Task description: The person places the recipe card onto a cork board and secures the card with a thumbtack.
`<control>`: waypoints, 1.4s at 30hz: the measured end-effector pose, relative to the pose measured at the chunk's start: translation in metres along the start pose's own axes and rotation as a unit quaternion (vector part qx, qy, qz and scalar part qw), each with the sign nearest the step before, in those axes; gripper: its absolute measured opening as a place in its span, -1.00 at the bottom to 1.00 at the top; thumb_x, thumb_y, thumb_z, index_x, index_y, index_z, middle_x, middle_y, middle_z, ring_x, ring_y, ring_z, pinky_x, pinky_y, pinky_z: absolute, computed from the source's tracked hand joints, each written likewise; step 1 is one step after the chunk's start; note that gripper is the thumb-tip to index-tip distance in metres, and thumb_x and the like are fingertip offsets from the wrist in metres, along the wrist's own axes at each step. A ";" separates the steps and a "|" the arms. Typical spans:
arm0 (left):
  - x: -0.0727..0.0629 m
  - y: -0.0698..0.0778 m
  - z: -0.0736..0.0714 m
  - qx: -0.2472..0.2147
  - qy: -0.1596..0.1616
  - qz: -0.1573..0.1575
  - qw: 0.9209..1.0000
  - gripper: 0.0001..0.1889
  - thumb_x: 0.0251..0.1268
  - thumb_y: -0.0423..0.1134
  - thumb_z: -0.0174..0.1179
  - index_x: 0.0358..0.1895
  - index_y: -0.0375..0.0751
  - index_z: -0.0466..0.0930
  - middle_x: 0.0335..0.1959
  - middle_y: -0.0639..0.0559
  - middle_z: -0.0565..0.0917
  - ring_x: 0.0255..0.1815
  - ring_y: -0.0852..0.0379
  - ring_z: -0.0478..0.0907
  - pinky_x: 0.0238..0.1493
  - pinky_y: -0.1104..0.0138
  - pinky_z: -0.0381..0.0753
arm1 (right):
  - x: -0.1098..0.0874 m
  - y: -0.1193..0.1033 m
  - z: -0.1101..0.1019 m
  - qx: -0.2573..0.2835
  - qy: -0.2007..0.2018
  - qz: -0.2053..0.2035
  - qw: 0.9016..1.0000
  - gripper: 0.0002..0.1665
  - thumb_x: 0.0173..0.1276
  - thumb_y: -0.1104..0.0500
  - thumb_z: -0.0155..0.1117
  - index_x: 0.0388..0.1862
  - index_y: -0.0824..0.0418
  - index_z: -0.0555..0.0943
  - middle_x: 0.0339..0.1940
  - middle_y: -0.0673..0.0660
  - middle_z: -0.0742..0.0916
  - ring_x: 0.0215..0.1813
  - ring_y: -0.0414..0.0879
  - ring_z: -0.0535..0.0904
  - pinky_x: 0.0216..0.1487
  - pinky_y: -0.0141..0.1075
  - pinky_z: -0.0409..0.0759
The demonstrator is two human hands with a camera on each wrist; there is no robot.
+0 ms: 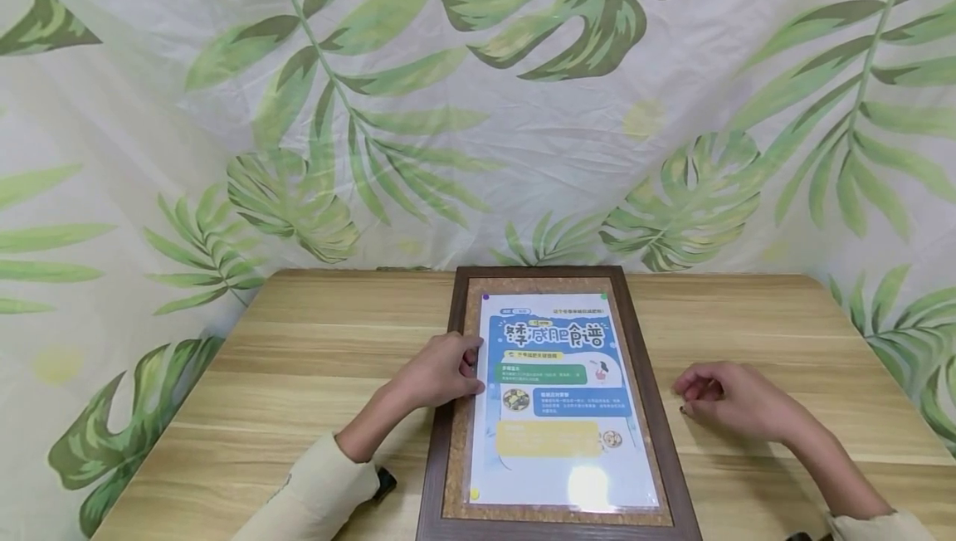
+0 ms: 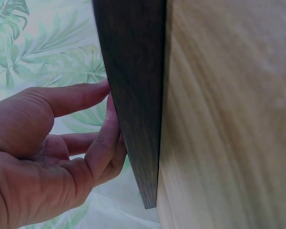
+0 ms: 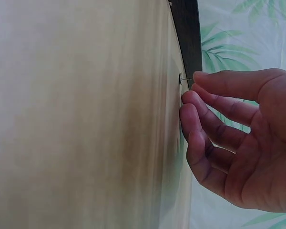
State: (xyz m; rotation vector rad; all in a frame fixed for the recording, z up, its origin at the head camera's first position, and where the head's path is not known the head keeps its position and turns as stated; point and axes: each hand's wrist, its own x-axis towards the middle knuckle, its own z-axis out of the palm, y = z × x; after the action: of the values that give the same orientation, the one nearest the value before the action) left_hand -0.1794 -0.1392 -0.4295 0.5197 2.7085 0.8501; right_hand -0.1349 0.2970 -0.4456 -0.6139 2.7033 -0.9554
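A cork board in a dark brown frame (image 1: 648,375) lies on the table. A blue and white printed sheet (image 1: 560,475) covers most of its cork, with a purple pin (image 1: 485,297) and a green pin (image 1: 604,296) at the top corners and a yellow pin (image 1: 474,494) at bottom left. My left hand (image 1: 442,371) rests over the frame's left side, fingertips at the sheet's left edge. To the right of the board, my right hand (image 1: 735,400) is low over the table. Its thumb and forefinger tips pinch the needle end of a small pushpin (image 3: 180,78), head toward the tabletop.
The wooden table (image 1: 321,342) extends on both sides of the board. Behind it hangs a white cloth (image 1: 538,151) with green leaf print, close to the board's far edge. A bright light reflection lies on the sheet's lower part.
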 end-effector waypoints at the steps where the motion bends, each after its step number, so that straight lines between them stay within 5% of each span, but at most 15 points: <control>1: 0.000 0.000 0.000 0.000 0.000 0.000 1.000 -0.34 0.21 -0.42 0.55 0.38 -0.51 0.56 -0.20 -0.06 0.62 -0.27 0.14 0.53 -0.32 0.37 0.55 | 0.001 0.000 0.000 0.000 -0.001 0.000 1.000 -0.83 0.36 0.31 0.47 -0.08 0.23 0.77 -0.27 -0.07 0.78 -0.24 -0.42 0.59 -0.22 -0.43 0.66; 28: 0.000 0.001 0.000 -0.003 -0.001 -0.002 1.000 -0.34 0.22 -0.43 0.55 0.39 -0.52 0.55 -0.19 -0.07 0.62 -0.27 0.14 0.53 -0.34 0.39 0.54 | 0.003 0.007 -0.004 0.060 -0.023 0.050 0.997 -0.79 0.42 0.33 0.44 -0.01 0.37 0.73 -0.25 0.08 0.77 -0.25 -0.33 0.61 -0.24 -0.44 0.66; 42: -0.001 0.001 -0.001 -0.001 -0.001 0.008 1.000 -0.48 0.21 -0.43 0.55 0.23 -0.48 0.62 -0.24 -0.06 0.60 -0.29 0.12 0.52 -0.37 0.39 0.52 | -0.003 0.001 -0.006 0.015 0.000 0.040 0.999 -0.82 0.36 0.36 0.46 -0.07 0.31 0.75 -0.28 -0.03 0.77 -0.27 -0.38 0.59 -0.26 -0.44 0.65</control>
State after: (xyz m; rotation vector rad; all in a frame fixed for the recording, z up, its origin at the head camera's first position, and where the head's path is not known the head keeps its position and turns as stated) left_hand -0.1782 -0.1395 -0.4284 0.5429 2.7042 0.8563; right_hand -0.1344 0.3024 -0.4418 -0.4949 2.6852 -0.9740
